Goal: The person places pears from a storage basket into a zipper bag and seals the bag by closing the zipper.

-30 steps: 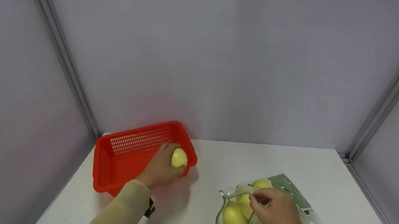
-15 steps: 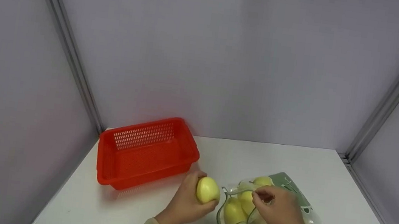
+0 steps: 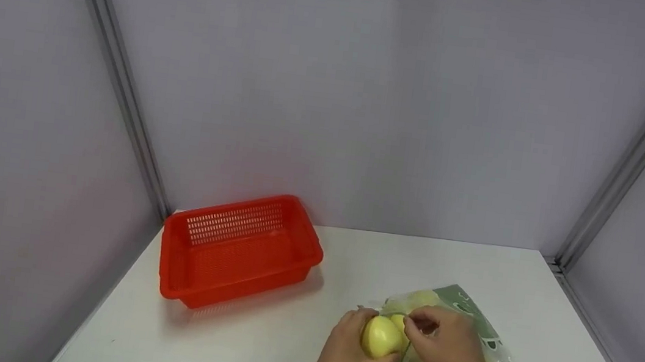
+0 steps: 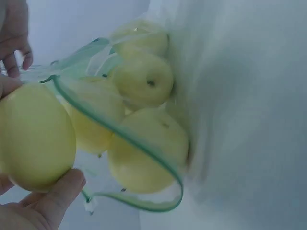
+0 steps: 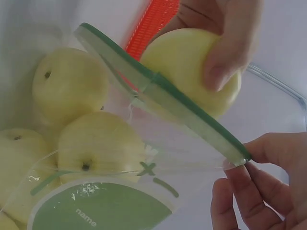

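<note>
A round yellow pear [image 3: 382, 337] sits in the grip of my left hand [image 3: 346, 351], at the mouth of a clear zip bag [image 5: 158, 86] with a green-edged opening. In the right wrist view, the left thumb lies over the pear. My right hand [image 3: 452, 351] pinches a corner of the bag's rim between thumb and fingers. The bag lies on its side, its green printed panel [image 3: 470, 307] to the far right. Several more yellow pears [image 4: 144, 79] are inside it, partly hidden by the hands in the head view.
A red plastic basket [image 3: 238, 293] with slotted walls stands at the back left of the white table [image 3: 252, 351], and no pear shows in it. Grey walls [image 3: 367, 119] close off the back and both sides.
My left hand has carried the pear from above the basket, rightward and toward me, to the bag's mouth. The right hand has stayed at the bag's rim.
</note>
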A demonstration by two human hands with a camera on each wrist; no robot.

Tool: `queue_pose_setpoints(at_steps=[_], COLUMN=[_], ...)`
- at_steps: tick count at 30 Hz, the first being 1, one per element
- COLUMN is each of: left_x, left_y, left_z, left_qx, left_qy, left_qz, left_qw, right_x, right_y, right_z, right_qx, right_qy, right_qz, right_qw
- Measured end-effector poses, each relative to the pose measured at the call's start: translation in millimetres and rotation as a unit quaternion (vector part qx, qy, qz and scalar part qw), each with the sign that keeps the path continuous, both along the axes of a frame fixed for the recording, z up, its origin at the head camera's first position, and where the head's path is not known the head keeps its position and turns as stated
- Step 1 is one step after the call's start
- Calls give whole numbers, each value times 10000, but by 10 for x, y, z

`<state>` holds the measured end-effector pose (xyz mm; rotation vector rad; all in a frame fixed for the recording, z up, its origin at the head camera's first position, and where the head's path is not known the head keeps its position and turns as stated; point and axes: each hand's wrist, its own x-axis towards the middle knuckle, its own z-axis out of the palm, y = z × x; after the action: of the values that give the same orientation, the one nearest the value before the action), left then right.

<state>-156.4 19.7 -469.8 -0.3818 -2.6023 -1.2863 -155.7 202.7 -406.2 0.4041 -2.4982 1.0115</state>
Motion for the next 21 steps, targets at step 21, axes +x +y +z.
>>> queue_pose_setpoints(at_steps=[21], left_x=[-23], left_y=[392], left_z=[-304], left_qx=[-1658], left_qy=[166], left_qz=[188], left_qw=[9858], right_x=[32], right_y=[-39], right_z=[-36], right_qx=[117], right_qy=[86], right_qz=[-44], right_qw=[9999])
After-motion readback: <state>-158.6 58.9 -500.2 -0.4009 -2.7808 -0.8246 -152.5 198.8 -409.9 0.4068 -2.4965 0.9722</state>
